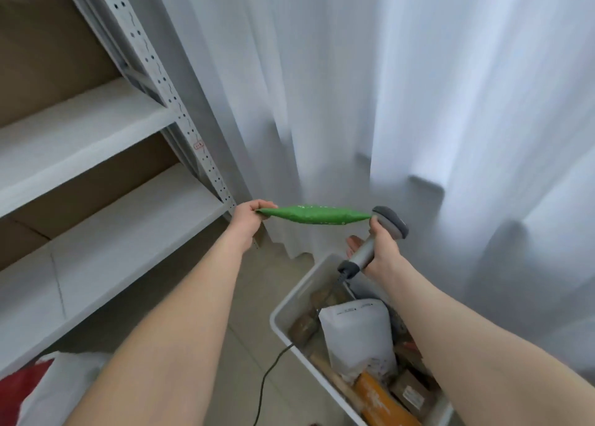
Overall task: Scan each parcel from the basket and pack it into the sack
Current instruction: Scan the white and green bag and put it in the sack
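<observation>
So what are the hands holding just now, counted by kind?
Green parcel: 1, pinched at one end by the left hand
Scanner: 1, gripped by the right hand
Total: 2

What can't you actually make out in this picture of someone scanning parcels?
All in the head view:
- Green parcel: the left hand holds it edge-on, so its label is out of sight.
- Scanner in the right hand: its window faces away.
- Basket: the right forearm and the bottom edge hide part of its contents.
- White parcel: the print is blurred and too small to read.
- Sack: cut off at the bottom-left corner, so its opening is unseen.
</observation>
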Demonstrator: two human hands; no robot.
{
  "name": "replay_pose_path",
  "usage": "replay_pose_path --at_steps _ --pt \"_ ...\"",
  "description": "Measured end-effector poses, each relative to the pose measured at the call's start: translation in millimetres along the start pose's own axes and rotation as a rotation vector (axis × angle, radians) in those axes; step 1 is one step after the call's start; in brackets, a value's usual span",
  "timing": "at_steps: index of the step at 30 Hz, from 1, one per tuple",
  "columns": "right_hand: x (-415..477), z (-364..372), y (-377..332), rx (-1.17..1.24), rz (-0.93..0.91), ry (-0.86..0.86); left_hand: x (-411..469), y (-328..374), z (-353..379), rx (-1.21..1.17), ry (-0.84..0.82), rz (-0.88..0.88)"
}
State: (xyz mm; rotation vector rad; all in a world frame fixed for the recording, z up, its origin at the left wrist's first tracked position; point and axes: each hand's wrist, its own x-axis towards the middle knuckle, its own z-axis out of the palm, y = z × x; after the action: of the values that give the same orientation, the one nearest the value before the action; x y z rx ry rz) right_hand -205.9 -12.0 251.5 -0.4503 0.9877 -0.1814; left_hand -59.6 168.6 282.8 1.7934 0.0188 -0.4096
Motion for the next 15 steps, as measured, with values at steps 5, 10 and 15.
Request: replay_pose_path --at_steps 5,10,15 --pt "-37 14 -9 -0.098 0.011 -0.069 -21 41 -35 -0.085 -0.149 -0.053" --pt "-61 37 3 -0.294 -0.139 -0.005 -32 67 -69 -0.073 -0.345 -0.125" --pt "-72 55 22 -0.329 -0.332 0.087 -31 87 -99 -0.111 -0.214 -0.196"
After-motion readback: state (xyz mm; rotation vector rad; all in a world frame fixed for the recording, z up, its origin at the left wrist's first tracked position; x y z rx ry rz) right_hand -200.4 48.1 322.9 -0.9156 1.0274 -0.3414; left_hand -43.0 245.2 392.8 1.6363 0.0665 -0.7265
